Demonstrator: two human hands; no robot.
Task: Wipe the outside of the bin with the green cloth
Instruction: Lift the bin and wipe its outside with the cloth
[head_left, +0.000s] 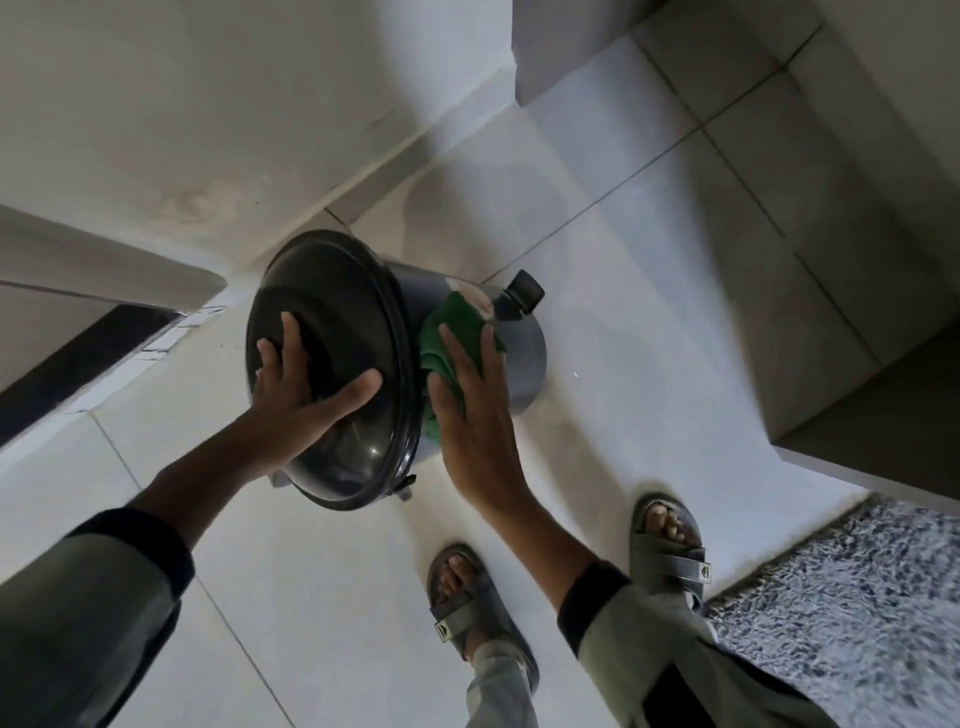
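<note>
Here, nearest the camera, two grey sandals planted on the pale tiled floor, close enough to lean over the work; just beyond, right hand laid flat and open, fingers stretched, nothing clenched, pressing the green cloth against the side wall of the bin so that palm pressure, not a pinch, carries the wipe; cloth bunched partly under the palm, partly spilling past the fingertips toward the foot pedal. To the left of that pressing palm, left hand spread wide on the dark domed lid, open too, gripping nothing, seemingly bracing the bin so it neither slides nor tips under the rubbing. Bin standing near the wall corner, cloth touching its grey body just below the lid rim. Judging by placement, wiping under way on the near-right side; far side not visible, so progress there impossible to tell. Right of the wiping hand, well apart, a speckled rug; farther off, pale wall.
</note>
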